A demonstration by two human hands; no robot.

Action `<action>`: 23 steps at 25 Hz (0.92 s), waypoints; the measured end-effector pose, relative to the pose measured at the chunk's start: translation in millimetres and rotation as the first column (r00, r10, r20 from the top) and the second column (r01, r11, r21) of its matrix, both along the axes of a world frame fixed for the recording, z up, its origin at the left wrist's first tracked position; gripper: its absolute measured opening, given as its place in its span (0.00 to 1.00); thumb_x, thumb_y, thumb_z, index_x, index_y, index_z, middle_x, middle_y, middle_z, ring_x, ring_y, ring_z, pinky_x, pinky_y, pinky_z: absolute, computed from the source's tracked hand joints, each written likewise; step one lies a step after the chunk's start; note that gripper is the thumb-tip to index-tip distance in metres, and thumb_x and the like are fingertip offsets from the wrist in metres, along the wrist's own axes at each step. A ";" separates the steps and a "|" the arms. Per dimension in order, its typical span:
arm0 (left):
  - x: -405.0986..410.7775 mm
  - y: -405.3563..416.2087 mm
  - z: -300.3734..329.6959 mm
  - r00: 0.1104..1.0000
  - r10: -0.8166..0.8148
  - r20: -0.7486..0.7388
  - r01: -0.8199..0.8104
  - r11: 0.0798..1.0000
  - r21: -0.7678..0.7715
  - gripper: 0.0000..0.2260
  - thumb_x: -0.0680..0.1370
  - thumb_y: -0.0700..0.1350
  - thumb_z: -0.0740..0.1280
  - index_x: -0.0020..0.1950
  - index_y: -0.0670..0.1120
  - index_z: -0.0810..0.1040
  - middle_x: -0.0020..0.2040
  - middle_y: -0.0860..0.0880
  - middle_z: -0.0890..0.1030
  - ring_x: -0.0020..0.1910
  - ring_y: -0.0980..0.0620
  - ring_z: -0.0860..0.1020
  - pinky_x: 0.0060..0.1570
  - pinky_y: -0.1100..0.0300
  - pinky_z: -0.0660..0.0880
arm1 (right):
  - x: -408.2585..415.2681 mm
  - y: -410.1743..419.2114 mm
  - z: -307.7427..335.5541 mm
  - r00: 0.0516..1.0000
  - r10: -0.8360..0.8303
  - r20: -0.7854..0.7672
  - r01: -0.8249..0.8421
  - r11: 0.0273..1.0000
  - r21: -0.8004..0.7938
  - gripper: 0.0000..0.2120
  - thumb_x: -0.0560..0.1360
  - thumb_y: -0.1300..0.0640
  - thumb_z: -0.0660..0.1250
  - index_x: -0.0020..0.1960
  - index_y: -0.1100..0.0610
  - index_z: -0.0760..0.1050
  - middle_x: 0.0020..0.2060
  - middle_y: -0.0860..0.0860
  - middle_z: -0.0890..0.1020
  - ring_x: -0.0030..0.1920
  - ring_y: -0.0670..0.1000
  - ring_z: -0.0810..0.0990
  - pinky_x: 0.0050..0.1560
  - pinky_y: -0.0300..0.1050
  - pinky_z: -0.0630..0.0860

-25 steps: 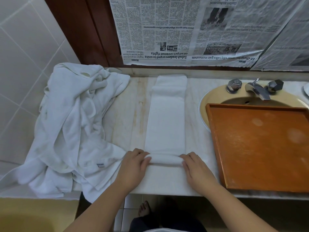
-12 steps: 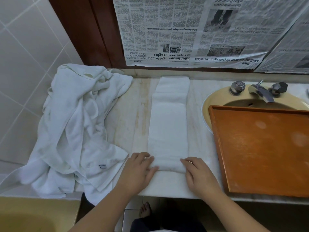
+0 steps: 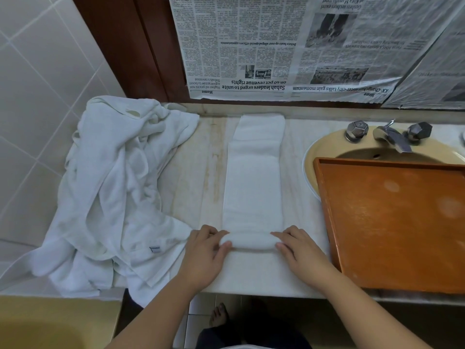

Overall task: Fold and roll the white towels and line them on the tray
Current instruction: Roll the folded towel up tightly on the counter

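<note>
Between the left hand [image 3: 205, 250] and right hand [image 3: 299, 245], whose fingers pinched its two ends, the rolled end [image 3: 247, 240] lay crosswise on the counter [image 3: 196, 172], the folded towel [image 3: 254, 177] stretching straight away, equally near both hands.

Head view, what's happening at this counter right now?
A person is rolling a folded white towel on the counter. The left hand and right hand each grip one end of the small roll started at the near end; most of the strip lies flat. A heap of unfolded towels lies to the left. The wooden tray over the sink holds no towels.
</note>
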State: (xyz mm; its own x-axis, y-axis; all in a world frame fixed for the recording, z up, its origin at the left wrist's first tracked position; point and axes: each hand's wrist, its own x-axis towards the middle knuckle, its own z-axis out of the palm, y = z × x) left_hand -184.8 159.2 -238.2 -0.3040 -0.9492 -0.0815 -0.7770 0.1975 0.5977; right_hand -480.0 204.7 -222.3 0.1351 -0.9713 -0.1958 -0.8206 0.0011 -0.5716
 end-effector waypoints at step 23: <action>-10.2 -17.9 1.9 0.999 -0.029 -0.039 0.027 0.999 -0.038 0.15 0.87 0.52 0.59 0.68 0.52 0.81 0.62 0.54 0.78 0.57 0.50 0.72 0.60 0.60 0.66 | 1.8 1.3 -0.2 0.990 -0.133 -0.035 0.134 0.991 0.008 0.20 0.86 0.46 0.56 0.76 0.48 0.68 0.58 0.44 0.70 0.59 0.44 0.71 0.61 0.39 0.71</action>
State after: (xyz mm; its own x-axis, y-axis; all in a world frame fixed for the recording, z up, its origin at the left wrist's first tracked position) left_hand -194.9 141.3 -236.3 -0.3326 -0.9425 -0.0333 -0.7471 0.2418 0.6192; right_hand -478.2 206.1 -222.5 -0.0027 -0.9781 -0.2081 -0.8319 0.1176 -0.5424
